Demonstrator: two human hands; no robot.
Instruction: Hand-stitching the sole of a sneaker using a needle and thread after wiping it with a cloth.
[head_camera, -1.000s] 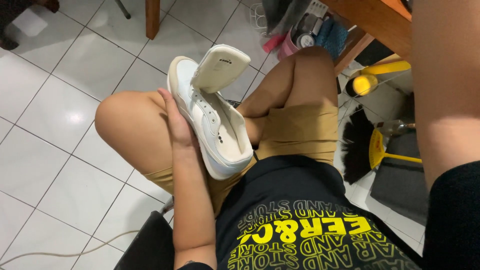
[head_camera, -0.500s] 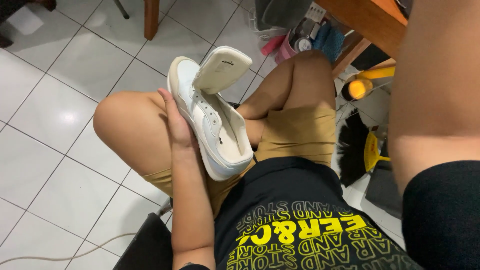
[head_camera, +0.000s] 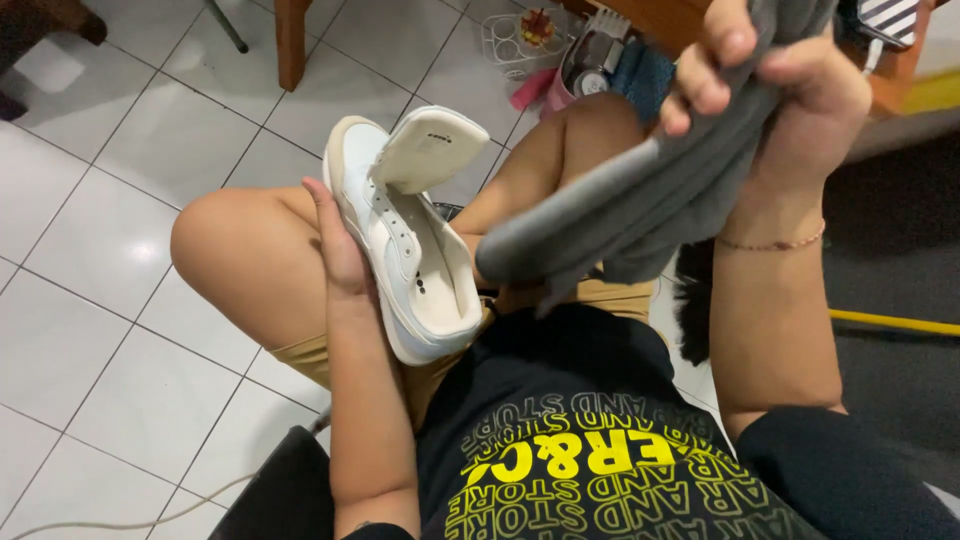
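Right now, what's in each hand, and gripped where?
Left hand grips the white shoe along its outer side, by the sole. Right hand clutches a bunched grey cloth at its upper end.

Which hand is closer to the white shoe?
Left. The left hand holds the white shoe against its side, over the lap. The right hand is up and off to the right, gripping a grey cloth, clear of the shoe.
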